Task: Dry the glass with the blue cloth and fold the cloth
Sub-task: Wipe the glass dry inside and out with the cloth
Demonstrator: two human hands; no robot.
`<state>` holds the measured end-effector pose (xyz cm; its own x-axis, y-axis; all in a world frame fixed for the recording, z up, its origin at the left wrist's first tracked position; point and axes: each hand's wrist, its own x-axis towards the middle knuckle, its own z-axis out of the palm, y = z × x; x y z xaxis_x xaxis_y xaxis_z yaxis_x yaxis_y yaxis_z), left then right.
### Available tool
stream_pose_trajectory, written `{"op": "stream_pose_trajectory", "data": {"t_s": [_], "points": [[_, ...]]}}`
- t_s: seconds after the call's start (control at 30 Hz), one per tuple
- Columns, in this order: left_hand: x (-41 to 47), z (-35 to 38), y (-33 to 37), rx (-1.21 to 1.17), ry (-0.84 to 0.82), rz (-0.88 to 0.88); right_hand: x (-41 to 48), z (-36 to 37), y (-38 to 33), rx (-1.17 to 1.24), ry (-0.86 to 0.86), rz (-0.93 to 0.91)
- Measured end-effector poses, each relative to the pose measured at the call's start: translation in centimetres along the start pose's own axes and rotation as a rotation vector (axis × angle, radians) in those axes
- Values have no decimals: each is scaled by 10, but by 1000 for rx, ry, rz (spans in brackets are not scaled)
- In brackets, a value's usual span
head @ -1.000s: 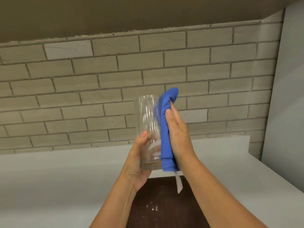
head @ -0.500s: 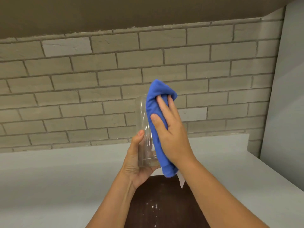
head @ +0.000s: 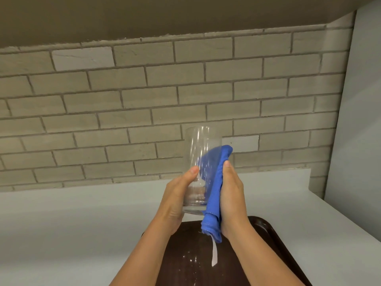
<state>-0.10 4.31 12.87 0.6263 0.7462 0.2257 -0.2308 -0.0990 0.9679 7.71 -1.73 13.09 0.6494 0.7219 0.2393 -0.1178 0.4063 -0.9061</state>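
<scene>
2 hands (head: 232, 200) round glass (head: 199, 153) and blue cloth (head: 215, 189), blank white tag (head: 214, 253).

Clear, smooth glass (head: 201, 162), soft blue cloth (head: 214, 195), glossy dark brown tray (head: 268, 234), matt white counter (head: 82, 223), rough brick wall (head: 144, 100).

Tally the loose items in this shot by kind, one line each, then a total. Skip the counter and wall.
Clear glass, held in the left hand: 1
Blue cloth, pressed to the glass by the right hand: 1
Dark brown tray, under the hands: 1
Total: 3
</scene>
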Motion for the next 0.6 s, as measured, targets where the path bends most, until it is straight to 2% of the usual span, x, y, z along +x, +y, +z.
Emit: {"op": "stream_pose_trajectory", "data": {"t_s": [0.07, 0.2, 0.33, 0.47, 0.53, 0.6], "points": [[2, 3, 1, 124, 121, 49, 0, -2, -4, 7, 9, -1], [1, 8, 3, 274, 300, 257, 0, -6, -7, -1, 15, 6], [-8, 8, 7, 412, 359, 340, -4, -3, -5, -35, -17, -47], [-14, 10, 6, 464, 302, 291, -12, 2, -4, -72, -91, -117], [-12, 12, 8, 407, 285, 215, -16, 5, -4, -98, -138, -131], [-7, 6, 9, 243, 275, 116, -21, 7, -2, -123, -170, -165]]}}
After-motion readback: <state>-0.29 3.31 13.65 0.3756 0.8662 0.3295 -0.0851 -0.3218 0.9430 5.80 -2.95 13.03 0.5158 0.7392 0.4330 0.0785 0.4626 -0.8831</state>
